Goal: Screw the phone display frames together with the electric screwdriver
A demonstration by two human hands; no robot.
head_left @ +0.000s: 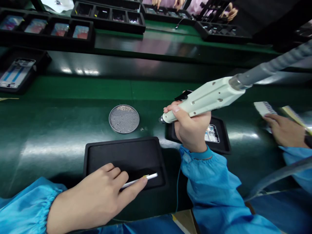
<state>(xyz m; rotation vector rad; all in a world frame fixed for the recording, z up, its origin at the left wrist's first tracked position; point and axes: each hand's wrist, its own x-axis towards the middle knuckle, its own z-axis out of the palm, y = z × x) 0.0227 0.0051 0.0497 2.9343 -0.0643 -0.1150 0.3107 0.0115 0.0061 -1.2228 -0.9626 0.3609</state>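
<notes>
My left hand (99, 191) is closed on a thin white phone-like slab (152, 175), seen nearly edge-on and tilted over a black tray (112, 152). My right hand (192, 131) grips a pale green power screwdriver (207, 97), its tip pointing left above the bench. A grey hose-like sleeve (263, 71) runs from the tool's rear to the upper right. Left of the tip lies a round perforated dish (123, 123) with small screws at its far side. Behind my right wrist, another black tray (225, 138) carries a phone frame (212, 133), partly hidden.
At the right, a co-worker's hand (286, 128) touches a white barcoded piece (265, 108). Black trays with phones (59, 29) line the raised back shelf. At left stands a tray with a phone housing (17, 73). A grey cable (280, 174) crosses the lower right.
</notes>
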